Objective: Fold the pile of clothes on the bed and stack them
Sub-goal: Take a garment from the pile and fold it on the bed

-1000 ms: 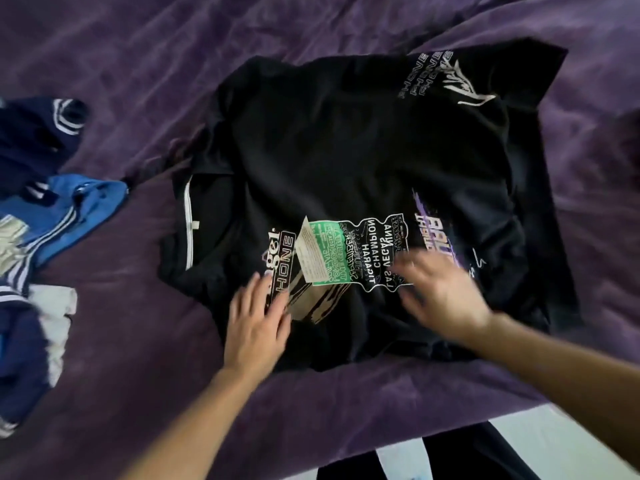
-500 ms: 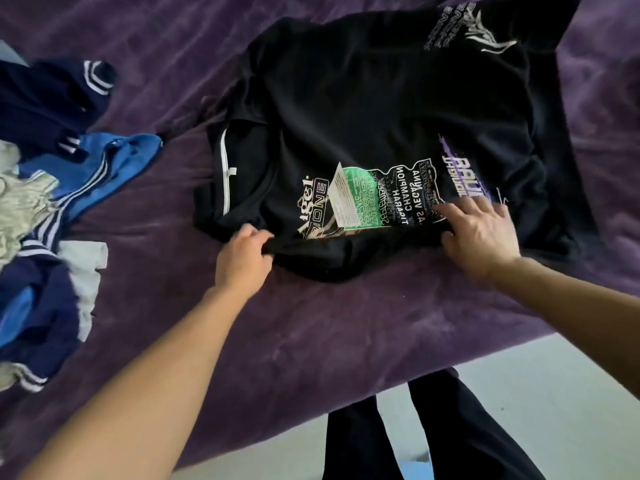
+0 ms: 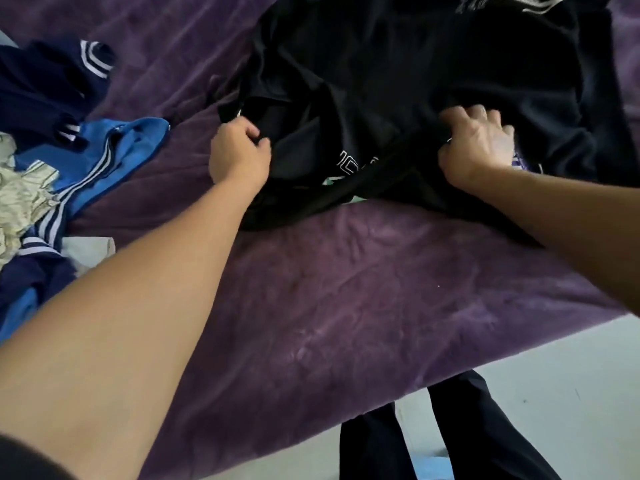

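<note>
A black printed T-shirt lies on the purple bed cover, its near edge lifted and doubled back over the chest print. My left hand grips the shirt's near edge at the left, fingers curled into the fabric. My right hand grips the same edge at the right. Only a sliver of the white and green print shows under the raised fold. The shirt's far part runs out of the top of the view.
A pile of unfolded clothes in navy, blue and cream sits on the bed at the left. The bed's near edge runs diagonally, with pale floor and dark trouser legs below it.
Both hands went from resting flat on the shirt to gripping its near edge. They have lifted that edge and carried it away from me, covering most of the print.
</note>
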`<action>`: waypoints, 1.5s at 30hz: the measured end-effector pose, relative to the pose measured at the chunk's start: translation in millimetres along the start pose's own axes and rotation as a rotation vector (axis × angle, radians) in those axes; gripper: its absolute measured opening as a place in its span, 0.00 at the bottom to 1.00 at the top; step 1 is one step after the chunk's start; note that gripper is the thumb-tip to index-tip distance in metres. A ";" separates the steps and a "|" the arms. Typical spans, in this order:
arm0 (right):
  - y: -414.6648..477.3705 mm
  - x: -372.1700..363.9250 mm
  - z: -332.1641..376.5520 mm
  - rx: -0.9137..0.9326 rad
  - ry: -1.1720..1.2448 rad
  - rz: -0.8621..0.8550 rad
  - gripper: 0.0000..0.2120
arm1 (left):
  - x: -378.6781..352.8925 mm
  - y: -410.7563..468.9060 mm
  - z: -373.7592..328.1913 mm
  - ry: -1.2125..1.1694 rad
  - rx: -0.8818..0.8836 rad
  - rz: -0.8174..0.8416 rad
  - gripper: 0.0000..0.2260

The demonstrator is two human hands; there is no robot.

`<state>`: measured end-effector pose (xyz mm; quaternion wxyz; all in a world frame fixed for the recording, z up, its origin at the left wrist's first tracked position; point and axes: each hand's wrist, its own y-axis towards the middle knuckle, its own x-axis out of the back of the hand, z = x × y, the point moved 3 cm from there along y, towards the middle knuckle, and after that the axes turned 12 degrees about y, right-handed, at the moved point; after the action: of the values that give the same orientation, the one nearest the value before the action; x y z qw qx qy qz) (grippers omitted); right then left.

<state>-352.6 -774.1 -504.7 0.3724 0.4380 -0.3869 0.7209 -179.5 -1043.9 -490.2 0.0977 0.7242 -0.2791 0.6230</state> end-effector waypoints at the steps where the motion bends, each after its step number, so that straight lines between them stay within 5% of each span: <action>1: -9.8 3.3 9.9 0.128 0.011 -0.055 0.23 | -0.5 -7.6 8.4 0.051 -0.031 -0.047 0.05; 5: -78.8 -30.1 73.1 0.685 0.205 0.024 0.23 | -16.7 -41.1 51.6 0.138 -0.106 -0.022 0.12; 8: -89.4 -78.4 101.6 0.586 0.059 0.317 0.32 | -33.8 -57.5 73.4 0.185 -0.187 0.169 0.23; 11: -72.4 -94.6 105.2 0.456 0.023 0.448 0.21 | -33.6 -58.3 82.6 0.156 -0.173 0.171 0.24; 15: -100.8 -49.3 87.0 0.547 0.250 0.401 0.13 | -20.6 -49.7 71.5 0.157 -0.178 0.057 0.22; 18: -109.5 2.9 43.5 0.307 0.557 0.436 0.14 | -14.7 -48.4 40.8 0.178 -0.338 -0.051 0.25; 21: -72.6 43.7 7.3 -0.150 1.038 0.284 0.09 | -27.3 -43.5 5.3 0.261 -0.467 0.085 0.33; 24: -7.6 62.0 -21.8 -0.526 1.413 0.122 0.10 | -47.4 -34.4 -12.5 0.383 -0.402 0.276 0.37; 27: 45.2 60.8 -46.6 -0.645 1.615 0.122 0.08 | -55.1 -35.8 -12.8 0.405 -0.289 0.265 0.30; 30: 46.7 39.1 -72.8 -0.686 1.257 0.061 0.19 | -56.5 -52.3 -2.9 0.482 -0.299 0.258 0.17; 34: -9.9 -3.4 -83.5 -0.297 0.463 0.212 0.36 | -50.6 -70.5 17.4 0.537 -0.387 0.212 0.09; 37: -50.3 -18.3 -77.8 -0.014 0.088 0.289 0.25 | -41.8 -71.7 30.0 0.565 -0.443 0.191 0.08; 43: -121.9 -0.3 -97.8 0.451 -0.135 0.257 0.05 | -24.8 -99.0 87.3 0.842 -0.462 0.297 0.08; 45: -145.4 0.2 -107.6 0.594 -0.205 0.228 0.07 | -29.3 -115.7 99.3 0.931 -0.440 0.378 0.10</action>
<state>-262.2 -617.4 -504.9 0.1045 0.5516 -0.2419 0.7914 -36.5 -988.8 -514.7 0.2463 0.2719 -0.4554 0.8112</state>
